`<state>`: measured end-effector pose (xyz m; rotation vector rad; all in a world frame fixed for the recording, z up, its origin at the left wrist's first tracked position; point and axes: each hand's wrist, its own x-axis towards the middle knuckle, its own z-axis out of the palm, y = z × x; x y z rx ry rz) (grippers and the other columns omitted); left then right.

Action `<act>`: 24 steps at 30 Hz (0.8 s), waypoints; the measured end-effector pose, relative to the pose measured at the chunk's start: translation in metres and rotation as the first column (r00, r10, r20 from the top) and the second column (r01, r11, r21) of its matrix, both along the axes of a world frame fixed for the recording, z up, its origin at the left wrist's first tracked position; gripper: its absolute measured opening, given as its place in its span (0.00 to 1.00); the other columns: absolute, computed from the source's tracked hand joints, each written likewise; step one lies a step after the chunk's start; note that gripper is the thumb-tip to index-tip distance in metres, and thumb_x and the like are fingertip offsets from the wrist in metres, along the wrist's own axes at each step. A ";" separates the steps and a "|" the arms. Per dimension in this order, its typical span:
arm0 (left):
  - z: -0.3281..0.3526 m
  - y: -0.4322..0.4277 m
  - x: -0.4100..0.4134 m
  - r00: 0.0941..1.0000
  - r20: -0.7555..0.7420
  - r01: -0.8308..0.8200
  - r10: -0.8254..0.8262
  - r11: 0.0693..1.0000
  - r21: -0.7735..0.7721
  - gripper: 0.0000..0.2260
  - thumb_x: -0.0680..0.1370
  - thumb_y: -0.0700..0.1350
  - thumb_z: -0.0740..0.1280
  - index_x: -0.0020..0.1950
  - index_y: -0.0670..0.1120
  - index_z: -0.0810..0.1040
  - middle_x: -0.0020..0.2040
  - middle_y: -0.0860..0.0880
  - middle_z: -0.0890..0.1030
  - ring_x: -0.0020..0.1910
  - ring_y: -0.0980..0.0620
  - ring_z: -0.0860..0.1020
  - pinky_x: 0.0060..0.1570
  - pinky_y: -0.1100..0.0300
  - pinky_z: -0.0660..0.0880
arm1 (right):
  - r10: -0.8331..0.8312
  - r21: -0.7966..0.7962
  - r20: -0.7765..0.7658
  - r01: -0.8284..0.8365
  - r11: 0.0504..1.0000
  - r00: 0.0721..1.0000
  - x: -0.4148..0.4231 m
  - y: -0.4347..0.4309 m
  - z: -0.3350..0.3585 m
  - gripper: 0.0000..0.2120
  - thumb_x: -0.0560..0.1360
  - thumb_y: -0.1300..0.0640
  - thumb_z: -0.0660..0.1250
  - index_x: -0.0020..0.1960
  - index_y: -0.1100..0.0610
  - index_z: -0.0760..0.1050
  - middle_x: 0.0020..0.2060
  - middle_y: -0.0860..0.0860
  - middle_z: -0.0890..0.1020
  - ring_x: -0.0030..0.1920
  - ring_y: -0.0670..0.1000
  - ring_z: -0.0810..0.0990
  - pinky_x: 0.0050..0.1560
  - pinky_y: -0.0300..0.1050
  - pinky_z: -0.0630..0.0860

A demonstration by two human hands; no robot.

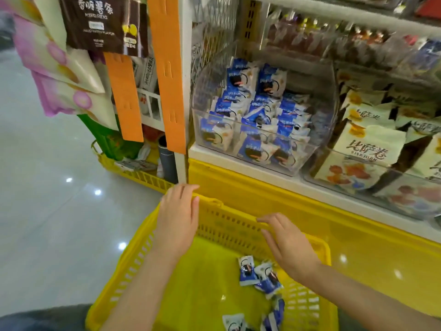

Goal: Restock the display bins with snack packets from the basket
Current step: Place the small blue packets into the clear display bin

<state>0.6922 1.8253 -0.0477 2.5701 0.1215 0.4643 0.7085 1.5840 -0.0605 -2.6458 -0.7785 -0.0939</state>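
Our left hand [177, 218] and right hand [290, 247] lie straight-fingered, empty, on the far rim of the yellow basket [133, 259], lower centre. Blue snack packets [260, 273] lie inside; next, we judge, grasp one for the clear bin [286, 163].

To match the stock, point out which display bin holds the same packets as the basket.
The left clear bin, beside the orange strip: blue-and-white packets, like those in the yellow basket. The bin to its right holds cream packets.

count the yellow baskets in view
2: the near basket with left hand and right hand at its rim; the far basket on the floor at left. Others may be hidden.
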 end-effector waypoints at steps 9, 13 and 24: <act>-0.083 0.067 -0.032 0.857 -0.400 -0.364 0.324 0.931 -0.026 0.17 0.81 0.44 0.56 0.69 0.41 0.66 0.65 0.39 0.69 0.59 0.36 0.72 0.54 0.45 0.69 | -0.441 -0.418 -0.590 0.212 0.883 0.676 -0.003 -0.041 -0.174 0.14 0.81 0.58 0.55 0.65 0.60 0.69 0.60 0.58 0.73 0.61 0.57 0.73 0.54 0.43 0.69; -0.098 0.079 -0.032 0.845 -0.401 -0.364 0.355 0.930 0.056 0.13 0.81 0.49 0.54 0.63 0.47 0.69 0.52 0.41 0.79 0.50 0.37 0.77 0.42 0.51 0.69 | -0.527 -0.469 -0.656 0.255 0.846 0.541 -0.003 -0.042 -0.206 0.19 0.80 0.59 0.61 0.68 0.63 0.63 0.62 0.59 0.71 0.60 0.57 0.73 0.53 0.43 0.71; -0.093 0.071 -0.020 0.924 -0.193 -0.360 0.330 0.921 -0.149 0.13 0.80 0.39 0.59 0.64 0.39 0.71 0.59 0.41 0.75 0.59 0.42 0.71 0.59 0.50 0.65 | -0.453 -0.392 -0.681 0.236 0.889 0.576 0.007 -0.024 -0.197 0.22 0.73 0.51 0.71 0.59 0.62 0.69 0.51 0.59 0.79 0.49 0.56 0.79 0.45 0.47 0.73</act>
